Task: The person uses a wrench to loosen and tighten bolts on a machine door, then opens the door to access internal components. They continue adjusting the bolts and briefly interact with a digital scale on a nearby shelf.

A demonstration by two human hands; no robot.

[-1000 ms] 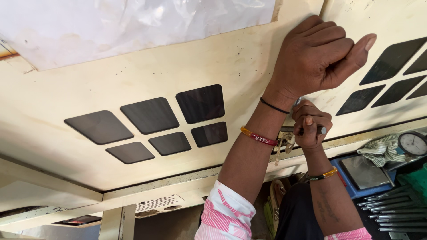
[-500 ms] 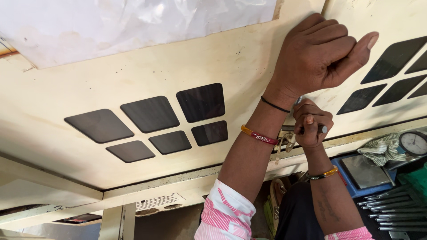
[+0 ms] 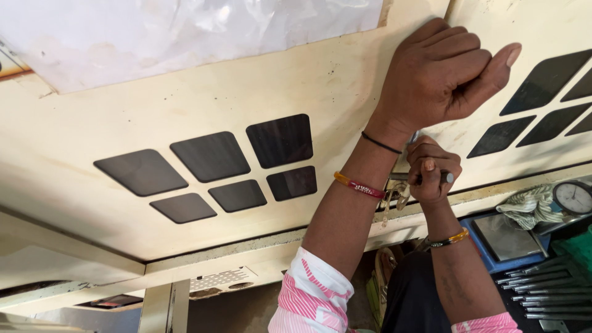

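Left hand (image 3: 444,74): clenched into a fist, knuckles pressed flat to the cream panel (image 3: 246,80), thumb stuck out, holding nothing visible. Right hand (image 3: 435,172): just below that fist, closed round a short metal bar (image 3: 449,177), with a bunch of keys (image 3: 394,194) hanging at its inner side.

Likely trouble: slipping off the short bar under a hard twist, since little of it shows past the fingers; scraping knuckles on the panel directly behind; catching the dangling keys between wrist and bar. Possibly also jolting the left fist if the panel gives suddenly.

Room: tight between the two hands and against the panel's lower edge. More open below the right wrist, though a dial gauge (image 3: 573,197), a rag (image 3: 530,206) and metal rods (image 3: 536,290) lie beyond the right forearm.
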